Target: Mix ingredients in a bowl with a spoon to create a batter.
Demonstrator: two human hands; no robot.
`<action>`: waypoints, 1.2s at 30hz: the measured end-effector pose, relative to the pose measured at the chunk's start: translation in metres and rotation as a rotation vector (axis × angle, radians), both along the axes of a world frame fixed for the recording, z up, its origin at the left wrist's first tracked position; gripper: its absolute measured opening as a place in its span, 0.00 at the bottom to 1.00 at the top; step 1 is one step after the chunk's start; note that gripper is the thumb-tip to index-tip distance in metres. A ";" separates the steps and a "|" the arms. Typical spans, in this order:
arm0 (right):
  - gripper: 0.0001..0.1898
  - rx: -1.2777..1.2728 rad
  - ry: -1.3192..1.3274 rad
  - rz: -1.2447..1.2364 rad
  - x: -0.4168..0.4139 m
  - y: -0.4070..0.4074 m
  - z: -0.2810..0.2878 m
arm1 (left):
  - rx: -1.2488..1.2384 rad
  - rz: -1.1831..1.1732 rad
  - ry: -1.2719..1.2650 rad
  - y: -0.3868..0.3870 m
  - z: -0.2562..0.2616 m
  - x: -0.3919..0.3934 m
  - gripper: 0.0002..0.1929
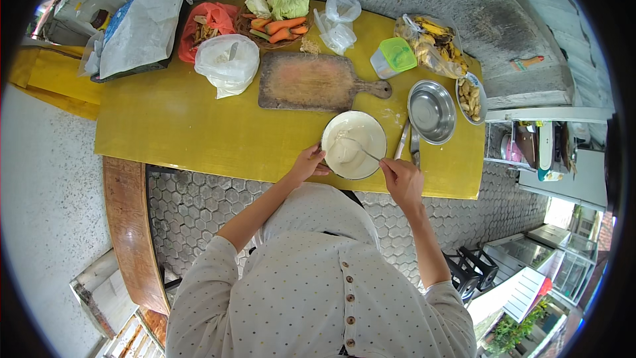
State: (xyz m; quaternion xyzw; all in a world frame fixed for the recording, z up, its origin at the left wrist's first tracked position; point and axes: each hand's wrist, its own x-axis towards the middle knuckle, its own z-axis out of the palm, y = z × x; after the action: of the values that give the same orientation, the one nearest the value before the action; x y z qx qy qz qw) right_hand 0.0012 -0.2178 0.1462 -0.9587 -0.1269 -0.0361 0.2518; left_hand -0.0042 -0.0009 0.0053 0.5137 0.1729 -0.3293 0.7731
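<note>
My left hand (310,163) holds the left rim of a white bowl (377,134) near the table's front edge. In the bowl lies a pale, creamy batter (345,155). My right hand (403,182) grips the handle of a metal spoon (366,151), whose end dips into the batter. A worn wooden cutting board (308,82) lies just behind the bowl. To the right of the bowl are a knife with a pale handle (401,141) and another knife (415,146), beside an empty steel bowl (431,112).
On the yellow table (208,129) stand an open plastic bag of white powder (227,63), a basket with carrots (285,26) and cabbage (292,1), a green-lidded container (397,57), a bag of bananas (432,42) and a bowl of peeled banana pieces (469,98). A wooden bench (130,228) stands at left.
</note>
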 end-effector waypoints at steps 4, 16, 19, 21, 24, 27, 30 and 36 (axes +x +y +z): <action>0.02 -0.063 -0.005 0.006 0.000 -0.001 0.001 | 0.011 -0.010 0.014 0.001 -0.001 0.000 0.21; 0.03 -0.086 0.061 -0.001 0.006 -0.008 -0.040 | 0.023 -0.002 -0.001 0.000 0.004 0.000 0.22; 0.04 -0.067 0.022 -0.057 0.012 -0.018 -0.064 | 0.015 -0.002 -0.007 0.000 0.003 -0.001 0.22; 0.04 -0.072 -0.017 -0.094 0.011 -0.021 -0.075 | 0.012 -0.004 -0.010 0.000 0.002 0.000 0.23; 0.05 -0.018 0.216 -0.122 0.002 -0.023 -0.078 | 0.009 0.006 0.000 0.001 0.002 0.000 0.23; 0.07 -0.010 0.337 -0.070 0.001 -0.028 -0.073 | 0.005 0.001 0.006 0.001 0.002 0.000 0.23; 0.06 -0.009 0.193 -0.147 0.002 -0.027 -0.057 | 0.009 -0.001 -0.004 0.001 0.003 0.000 0.23; 0.04 -0.109 0.163 -0.024 -0.002 -0.021 -0.033 | 0.013 -0.015 0.038 0.001 0.003 0.001 0.23</action>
State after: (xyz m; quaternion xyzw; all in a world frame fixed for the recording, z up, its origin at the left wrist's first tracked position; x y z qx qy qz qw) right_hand -0.0005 -0.2390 0.1135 -0.9722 -0.0965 0.0459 0.2083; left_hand -0.0029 -0.0001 0.0084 0.5139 0.1857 -0.3436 0.7638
